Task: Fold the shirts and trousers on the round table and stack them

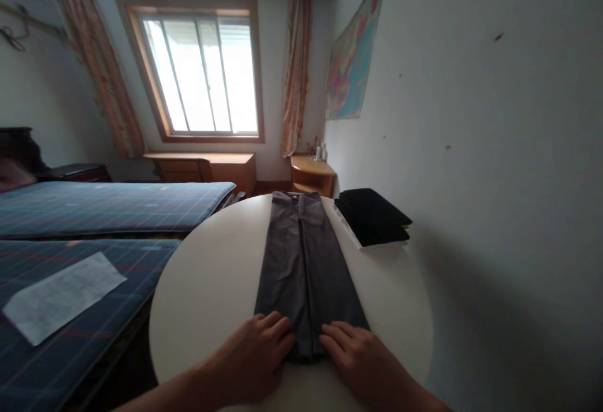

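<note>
A long grey garment (301, 267) lies folded narrow on a round white table (202, 274). Its far end has a V-shaped opening with a small pale label, and a dark line runs down its middle towards me. At the near left corner, my left hand (261, 352) rests with fingers bent over the cloth. My right hand (358, 352) is on the near right part, its fingers closed together on the fabric and pointing inward. Both thumbs are hidden, and the hands stay apart with the near edge of the cloth between them.
A stack of folded black cloth (372, 214) sits at the table's right, close to the wall (499, 148). Plaid mattresses (113, 208) are on the left, one bearing a sheet of paper (66, 299). Beyond stand a wooden desk (235, 164) and a corner shelf (311, 166).
</note>
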{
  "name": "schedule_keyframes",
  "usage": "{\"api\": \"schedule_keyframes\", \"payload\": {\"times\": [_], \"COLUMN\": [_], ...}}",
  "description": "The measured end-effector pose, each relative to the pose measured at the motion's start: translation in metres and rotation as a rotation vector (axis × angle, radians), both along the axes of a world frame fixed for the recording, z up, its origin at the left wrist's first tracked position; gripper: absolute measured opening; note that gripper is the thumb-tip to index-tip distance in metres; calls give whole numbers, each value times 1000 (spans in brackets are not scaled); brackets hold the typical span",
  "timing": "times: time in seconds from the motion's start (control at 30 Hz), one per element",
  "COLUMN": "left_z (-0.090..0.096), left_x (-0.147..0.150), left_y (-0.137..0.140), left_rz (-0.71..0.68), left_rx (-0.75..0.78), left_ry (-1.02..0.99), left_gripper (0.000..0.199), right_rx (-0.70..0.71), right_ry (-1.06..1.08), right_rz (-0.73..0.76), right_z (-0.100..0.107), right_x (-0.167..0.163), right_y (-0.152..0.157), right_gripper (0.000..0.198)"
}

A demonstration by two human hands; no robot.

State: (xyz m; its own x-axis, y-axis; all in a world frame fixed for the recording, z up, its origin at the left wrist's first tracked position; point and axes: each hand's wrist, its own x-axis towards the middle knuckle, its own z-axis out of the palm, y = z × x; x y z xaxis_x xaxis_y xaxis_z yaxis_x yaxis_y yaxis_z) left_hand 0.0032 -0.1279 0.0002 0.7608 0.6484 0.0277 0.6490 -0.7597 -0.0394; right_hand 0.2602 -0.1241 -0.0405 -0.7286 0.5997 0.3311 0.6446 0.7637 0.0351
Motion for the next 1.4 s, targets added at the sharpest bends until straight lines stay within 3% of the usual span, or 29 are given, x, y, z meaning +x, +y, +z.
{"api": "schedule_keyframes", "payload": {"times": [0.13, 0.23, 0.37, 0.5, 0.6, 0.7, 0.8, 0.9, 1.13, 1.23, 1.4], "left_z": [2, -3, -5, 7, 22, 38, 51, 65, 88, 75, 26], "left_x": [-5, -14, -30, -45, -51, -52, -50, -47, -40, -38, -38], "left_y": [-4, -2, 4, 10, 9, 8, 14, 33, 118, 158, 193], "left_rz": [79, 119, 149, 71, 23, 8, -2, 31, 225, 268, 433], "left_rx": [-47, -57, -129, -260, -360, -411, -411, -359, -1, 40, -50], "left_ry": [18, 17, -103, -264, -300, -350, -441, -555, -681, -713, -702], "left_gripper": [29, 48, 57, 48, 43, 37, 30, 28, 32, 33, 45], "right_rx": [-166, -157, -154, -321, -502, -671, -783, -700, -229, -64, 67], "right_ry": [111, 115, -6, -67, -72, -83, -78, -15, 44, 27, 93], "right_rz": [-123, -186, -90, -13, -35, -77, -25, -6, -231, -254, -334], "right_z": [21, 28, 25, 34, 59, 93, 120, 139, 161, 149, 100], "right_x": [-3, 4, 20, 31, 31, 27, 25, 26, 18, 10, -3], "right_y": [3, 9, 14, 13, 5, -4, -3, 18, 105, 141, 172], "right_gripper": [29, 26, 38, 52, 52, 33, 21, 20, 25, 25, 36]}}
